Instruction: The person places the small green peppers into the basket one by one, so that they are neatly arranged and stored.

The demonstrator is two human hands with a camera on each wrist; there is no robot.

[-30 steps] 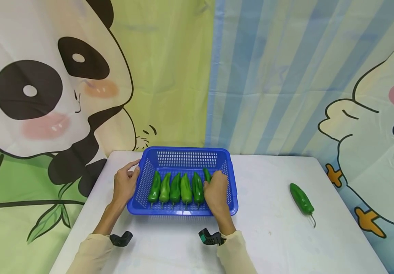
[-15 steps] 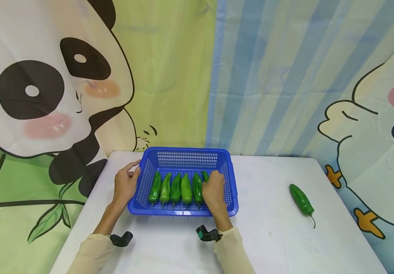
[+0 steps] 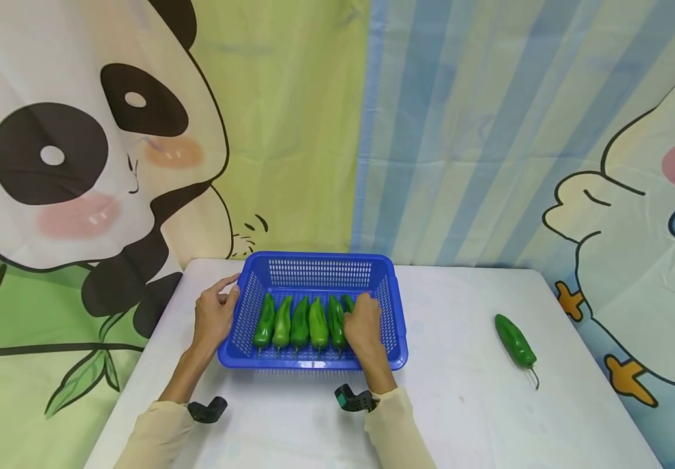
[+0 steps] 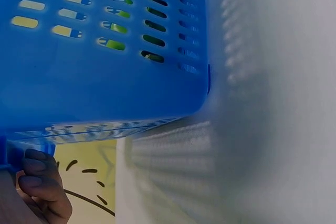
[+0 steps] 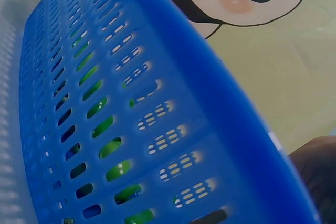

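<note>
A blue plastic basket [image 3: 326,365] with slotted walls stands on the white table. Several green peppers [image 3: 300,324] lie side by side in it, stems toward the person. My left hand [image 3: 213,319] holds the basket's left rim; in the left wrist view its curled fingers [image 4: 47,190] are at the rim. Inside the basket, my right hand [image 3: 364,326] grips another green pepper [image 3: 347,302] at the right end of the row. Only that pepper's far tip shows past the fingers. In the right wrist view the basket wall [image 5: 157,77] hides most of the right hand.
One more green pepper [image 3: 516,341] with a curved stem lies on the table [image 3: 455,417], well to the right of the basket. A cartoon-printed curtain [image 3: 290,130] hangs behind the table. Each wrist wears a black camera mount [image 3: 208,409].
My right hand has shifted slightly left with its pepper, bringing it closer to the row. The left hand and the basket have stayed in place.
</note>
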